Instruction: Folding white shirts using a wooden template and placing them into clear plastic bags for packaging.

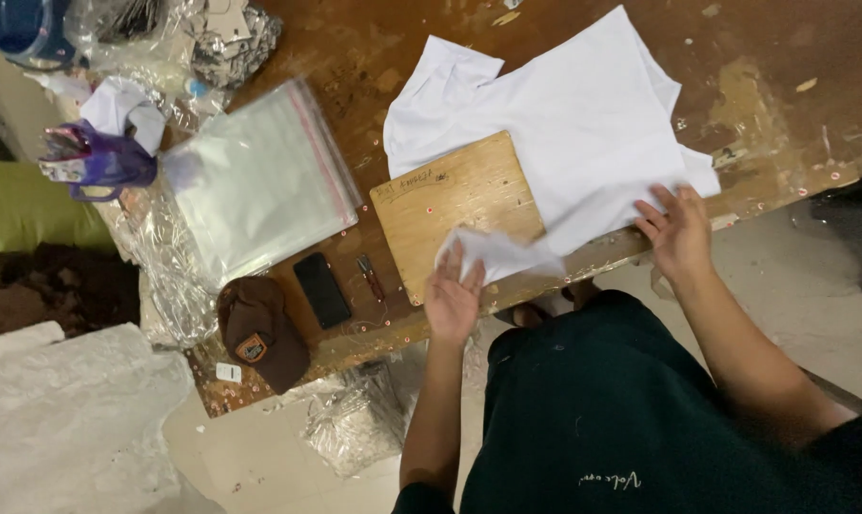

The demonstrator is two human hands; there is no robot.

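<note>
A white T-shirt [564, 124] lies spread on a worn brown wooden table [355, 57]. A light plywood board [455, 205] rests on top of the shirt near the table's front edge. My left hand [453, 297] lies flat with fingers apart on a folded flap of the shirt [502, 255] over the board's lower right corner. My right hand [678, 228] presses flat, fingers spread, on the shirt's right edge by the table's rim. Neither hand grips anything.
A stack of clear plastic bags [259, 181] lies left of the board. A black phone [321, 289], a small tool [369, 276] and a brown cap [259, 333] sit near the front edge. Purple scissors [93, 162] and crumpled plastic [155, 247] are at the left.
</note>
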